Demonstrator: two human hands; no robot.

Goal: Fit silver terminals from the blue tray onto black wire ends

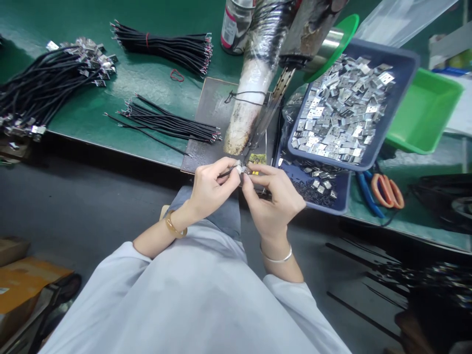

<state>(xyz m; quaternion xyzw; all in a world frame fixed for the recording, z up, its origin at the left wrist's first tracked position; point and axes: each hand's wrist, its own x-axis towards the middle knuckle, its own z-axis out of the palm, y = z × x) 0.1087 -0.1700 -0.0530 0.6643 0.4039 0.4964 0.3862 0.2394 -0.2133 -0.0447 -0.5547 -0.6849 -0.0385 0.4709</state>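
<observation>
My left hand [214, 189] is closed, pinching a short black cable [227, 172] near its end. Between the fingertips of both hands sits a small silver metal connector [241, 169], which my right hand [271, 194] grips from the other side. The fingers partly cover where cable and connector meet, so I cannot tell whether they are joined. Just beyond my hands, the tip of a soldering iron [254, 140] points down beside a white, film-wrapped tube [245, 105]. A loose bunch of black cables [165, 120] with stripped ends lies left of them.
A dark blue tray [400, 69] full of metal connector shells overlaps a lower blue tray [341, 199]. Right of these are a green bin [424, 110] and orange-handled pliers [387, 191]. A tied cable bundle [162, 49] and finished-looking cables [44, 83] lie left. A solder spool [332, 46] stands behind.
</observation>
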